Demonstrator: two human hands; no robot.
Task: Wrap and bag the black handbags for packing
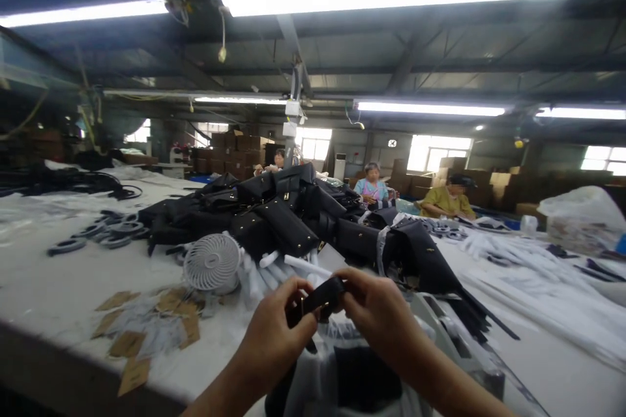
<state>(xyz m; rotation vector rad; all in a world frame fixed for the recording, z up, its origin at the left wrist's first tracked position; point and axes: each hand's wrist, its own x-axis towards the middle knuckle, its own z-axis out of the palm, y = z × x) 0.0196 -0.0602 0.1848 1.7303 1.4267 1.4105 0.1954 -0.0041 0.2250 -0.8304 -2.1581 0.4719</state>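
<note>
My left hand (pixel 274 332) and my right hand (pixel 379 316) meet over the near edge of the table, both closed on a short black strap (pixel 320 298) stretched between them. The fingers of each hand pinch one end of it. Just beyond the hands lies a bundle of white rolled tubes (pixel 288 270), and behind that a large heap of black bags (pixel 288 215). A dark piece with white fabric (pixel 362 378) sits below my wrists.
A small white desk fan (pixel 212 262) stands left of the hands. Brown card tags (pixel 147 329) lie near the table's front left edge, grey strap coils (pixel 105 231) further back. White wrapped strips (pixel 533 267) cover the right side. Three people sit at the far end, cardboard boxes behind them.
</note>
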